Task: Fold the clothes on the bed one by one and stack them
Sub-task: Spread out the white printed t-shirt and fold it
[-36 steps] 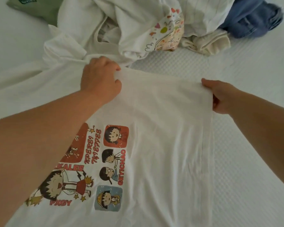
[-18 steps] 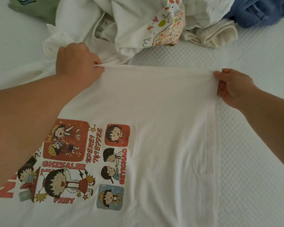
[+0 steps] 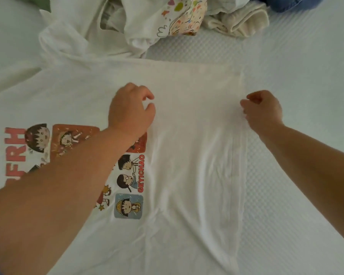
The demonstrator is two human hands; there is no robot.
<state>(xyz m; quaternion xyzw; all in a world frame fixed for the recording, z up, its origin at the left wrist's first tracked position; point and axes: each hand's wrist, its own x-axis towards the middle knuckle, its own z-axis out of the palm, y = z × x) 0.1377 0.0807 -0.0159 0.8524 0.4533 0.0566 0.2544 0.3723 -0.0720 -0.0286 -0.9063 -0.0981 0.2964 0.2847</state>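
White printed T-shirt [image 3: 187, 155] flat on bed [image 3: 296, 135], clothes pile [image 3: 147, 22] behind

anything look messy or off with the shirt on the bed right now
Mostly fine. The white printed t-shirt lies spread flat, but creases bunch along its right side near the seam. Behind it, the unfolded clothes pile overlaps its far-left corner.

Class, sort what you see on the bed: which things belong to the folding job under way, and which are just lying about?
In the job:
white cartoon T-shirt, spread flat
left hand, over it
right hand, at its side edge

Lying about for now:
heap of unfolded white clothes
cream garment
blue denim
green garment
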